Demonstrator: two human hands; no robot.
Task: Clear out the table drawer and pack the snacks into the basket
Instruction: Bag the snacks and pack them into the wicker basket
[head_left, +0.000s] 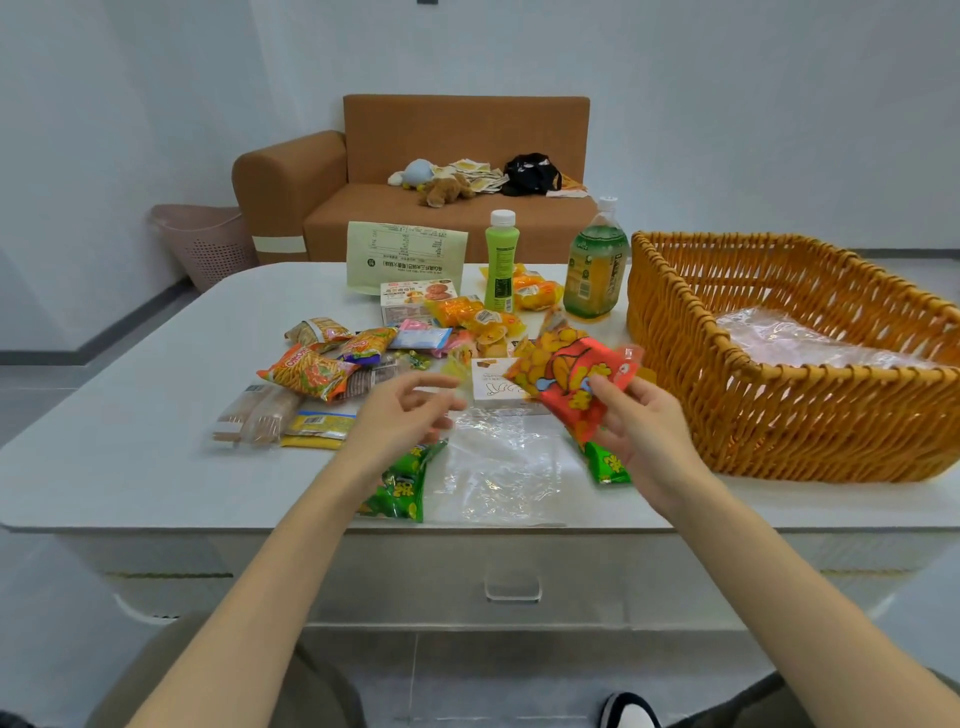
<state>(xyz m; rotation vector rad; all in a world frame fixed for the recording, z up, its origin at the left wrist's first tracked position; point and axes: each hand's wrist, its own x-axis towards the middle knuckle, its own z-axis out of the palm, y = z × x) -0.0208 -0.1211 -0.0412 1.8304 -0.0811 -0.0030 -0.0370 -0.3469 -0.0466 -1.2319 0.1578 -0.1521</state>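
— Just left of the basket (779, 431), the right grip (641, 436) pinches the red snack packet (569, 387) by its lower end, thumb on top and fingers curled beneath. The rest of the bag sticks up and away from the palm, towards the pile of snacks.

— So most of it hangs free?

— Yes. I reckon so thin a pinch on slick foil could slip on the way over the rim. The packet would then drop short, onto the surface (130, 415) against the basket's near wall.

— And the other hand?

— The left grip (402, 410), further left of the basket, hovers with fingers loosely curled and holds nothing. It's blurred, so I can't say more.

— Anything else to worry about?

— A green packet (605, 462) shows under the right grip. I can't tell whether it's held too or just lying there. If it's caught, it may get dragged along. The tea bottle (595, 265) also stands just beyond the basket's left corner, and a wide swing could knock it.
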